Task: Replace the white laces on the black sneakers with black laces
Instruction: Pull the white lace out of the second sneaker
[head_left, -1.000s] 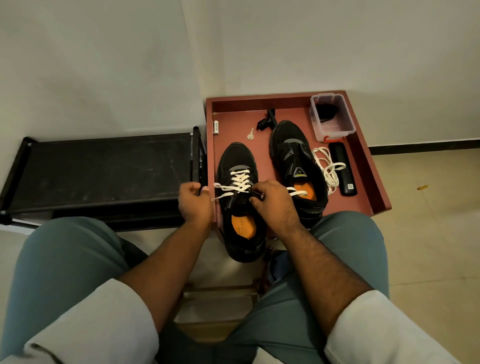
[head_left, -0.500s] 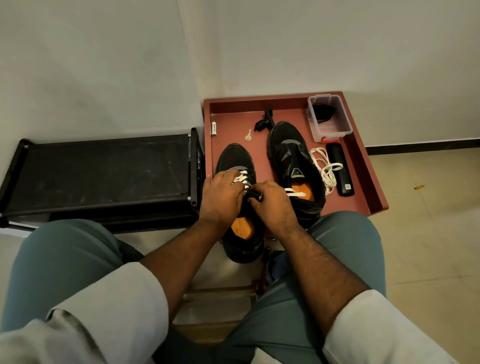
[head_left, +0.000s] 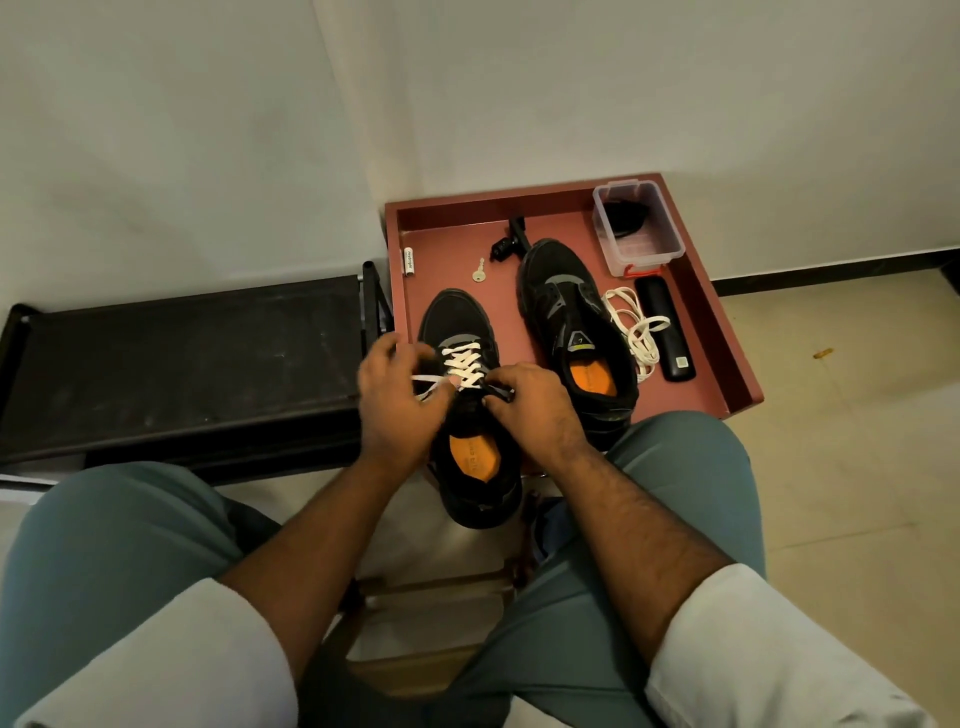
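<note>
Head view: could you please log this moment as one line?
left hand: pulling white lace | right hand: pinching near sneaker tongue | far sneaker: unlaced

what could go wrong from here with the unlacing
The near sneaker overhangs the red tray's front edge, so a hard tug by the left hand on the white lace might tip it off. The pulled lace end could also sweep toward the small key.
</note>
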